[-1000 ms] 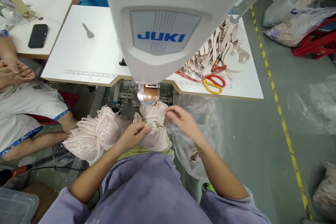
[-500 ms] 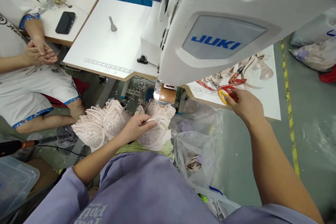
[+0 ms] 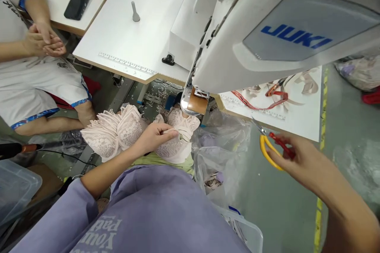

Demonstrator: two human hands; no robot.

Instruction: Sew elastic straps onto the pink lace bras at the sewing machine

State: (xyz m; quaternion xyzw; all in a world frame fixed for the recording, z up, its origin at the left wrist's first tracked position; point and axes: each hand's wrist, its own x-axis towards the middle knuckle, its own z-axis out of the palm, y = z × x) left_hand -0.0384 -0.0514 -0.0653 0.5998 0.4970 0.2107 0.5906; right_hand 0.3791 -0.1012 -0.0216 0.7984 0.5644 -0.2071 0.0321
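Observation:
My left hand pinches the edge of a pale pink lace bra lying across my lap, just below the sewing machine's rounded arm end. A stack of matching lace bras rests to its left. Out to the right, my right hand grips scissors with one yellow and one red handle. Their blades point up and left, off the front edge of the right-hand table. My fingers partly cover the red handle.
The white JUKI machine head fills the upper right. Fabric strips and a red cord lie on the right table. Clear plastic bags hang below. At left, a person with clasped hands sits near a black phone.
My right hand has lifted the scissors off the right table and drawn them right and toward me. The left hand stays on the bra. The view has shifted slightly.

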